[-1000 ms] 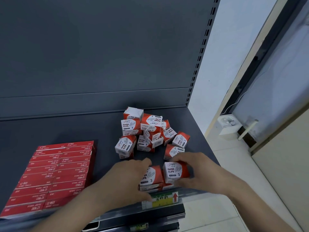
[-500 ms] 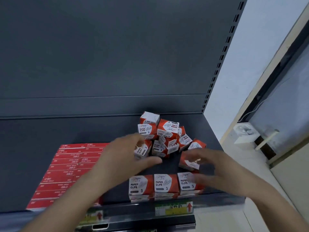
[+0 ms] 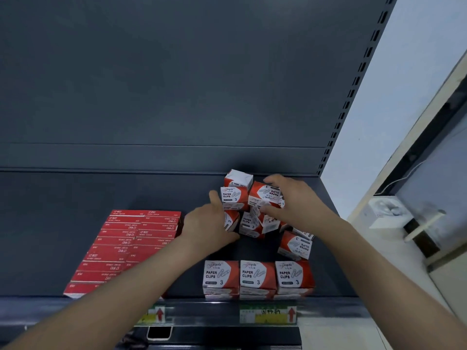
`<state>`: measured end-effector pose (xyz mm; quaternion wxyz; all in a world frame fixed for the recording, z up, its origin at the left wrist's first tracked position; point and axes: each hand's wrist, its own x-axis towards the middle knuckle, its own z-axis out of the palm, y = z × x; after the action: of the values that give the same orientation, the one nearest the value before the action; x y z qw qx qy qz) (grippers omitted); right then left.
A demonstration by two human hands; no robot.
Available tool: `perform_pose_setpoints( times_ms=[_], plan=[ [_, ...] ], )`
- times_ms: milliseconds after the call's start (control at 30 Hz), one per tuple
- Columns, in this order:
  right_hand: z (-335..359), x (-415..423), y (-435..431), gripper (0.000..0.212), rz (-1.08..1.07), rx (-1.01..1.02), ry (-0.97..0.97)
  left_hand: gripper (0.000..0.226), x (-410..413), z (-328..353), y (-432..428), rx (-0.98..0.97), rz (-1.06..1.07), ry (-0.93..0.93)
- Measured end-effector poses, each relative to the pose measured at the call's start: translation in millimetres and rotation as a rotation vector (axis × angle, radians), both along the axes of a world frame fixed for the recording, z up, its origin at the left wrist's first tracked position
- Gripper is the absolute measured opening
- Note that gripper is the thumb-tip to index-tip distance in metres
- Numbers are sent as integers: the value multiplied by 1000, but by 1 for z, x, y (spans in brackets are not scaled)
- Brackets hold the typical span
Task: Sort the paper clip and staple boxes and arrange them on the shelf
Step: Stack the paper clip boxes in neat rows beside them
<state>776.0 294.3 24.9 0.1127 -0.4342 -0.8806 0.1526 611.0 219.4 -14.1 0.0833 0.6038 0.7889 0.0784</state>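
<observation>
Dark grey metal back panel (image 3: pixel 177 84), slotted upright (image 3: pixel 353 84), pale wall (image 3: pixel 404 72), light floor (image 3: pixel 336 337) on the right.

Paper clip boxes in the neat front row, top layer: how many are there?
3, side by side at the shelf's front edge: left box, middle box, right box. A lower layer beneath them is mostly hidden.
</observation>
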Motion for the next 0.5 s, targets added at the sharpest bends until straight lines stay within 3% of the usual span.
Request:
perform_pose_setpoints(
  times_ms=[167, 233, 300, 500],
  plan=[
    [3, 3, -6, 64, -6, 59, 67, 60, -16, 3, -1, -156, -42, 13],
    [11, 4, -18, 50, 12, 134, 216, 49, -28, 7, -5, -214, -133, -9],
    [16, 3, -32, 36, 75, 162, 248, 51, -37, 11, -10, -253, -230, -83],
    [13, -5, -19, 69, 60, 94, 2, 66, -43, 21, -9, -325, -320, -250]
  ],
)
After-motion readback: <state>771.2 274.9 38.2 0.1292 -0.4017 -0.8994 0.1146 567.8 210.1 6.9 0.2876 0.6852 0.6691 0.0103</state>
